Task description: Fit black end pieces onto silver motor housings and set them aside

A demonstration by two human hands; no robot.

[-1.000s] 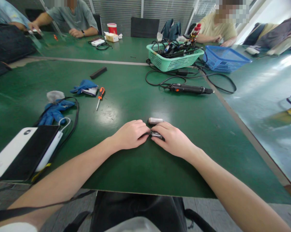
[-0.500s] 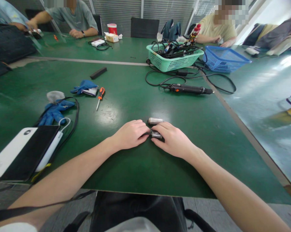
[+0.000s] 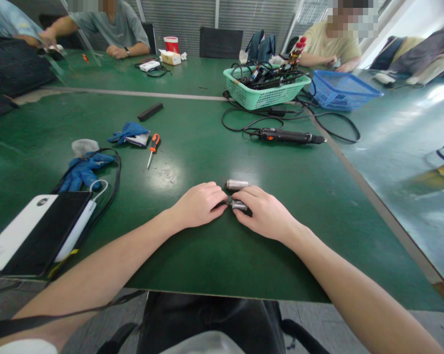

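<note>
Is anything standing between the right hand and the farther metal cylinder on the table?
Nothing visible: the right hand lies close to the farther metal cylinder; the nearer metal cylinder sits below it, beside the left hand.

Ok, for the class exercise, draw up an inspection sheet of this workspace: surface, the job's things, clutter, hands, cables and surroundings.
Surface: green work table, with glare near the middle.
Job's things: two small metal cylinders; nearer cylinder between the hands, farther cylinder lying just beyond.
Clutter: blue gloves, orange-handled screwdriver, white power bank.
Hands: left hand and right hand meet at the nearer cylinder; grip unclear.
Cables: black cords loop around an electric screwdriver.
Surroundings: green plastic basket holding tangled cables, blue plastic basket, co-workers seated beyond.
</note>
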